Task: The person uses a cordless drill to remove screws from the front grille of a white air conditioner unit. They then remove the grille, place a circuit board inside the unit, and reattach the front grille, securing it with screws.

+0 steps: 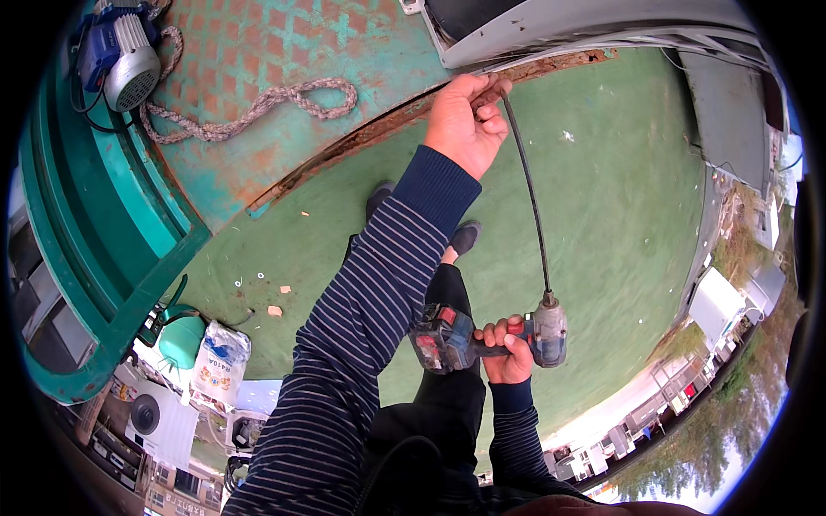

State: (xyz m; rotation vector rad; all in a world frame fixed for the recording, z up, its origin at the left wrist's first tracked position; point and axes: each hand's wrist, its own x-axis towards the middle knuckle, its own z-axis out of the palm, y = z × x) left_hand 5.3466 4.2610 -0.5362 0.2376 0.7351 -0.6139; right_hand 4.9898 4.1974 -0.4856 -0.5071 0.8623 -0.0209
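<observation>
My right hand (506, 351) is wrapped round the grip of a cordless impact driver (549, 331), whose battery (440, 338) points to the left. From its chuck a long thin dark bit (532, 198) runs up and slightly left. At the bit's far end is my left hand (469, 122), fingers closed in a pinch by the tip. Whether those fingers hold the tip itself or some small piece against it cannot be made out. The pinch is close to the rusty edge (413, 112) of a green metal platform (249, 52).
A braided rope (241, 125) and a blue and silver motor (129, 73) lie on the platform. Green railing (112, 344) bends along the left. A teal cylinder (181, 340) and white bag (222, 363) stand lower left. Grey metal casing (533, 30) borders the top. Scraps (274, 310) dot the green floor (619, 215).
</observation>
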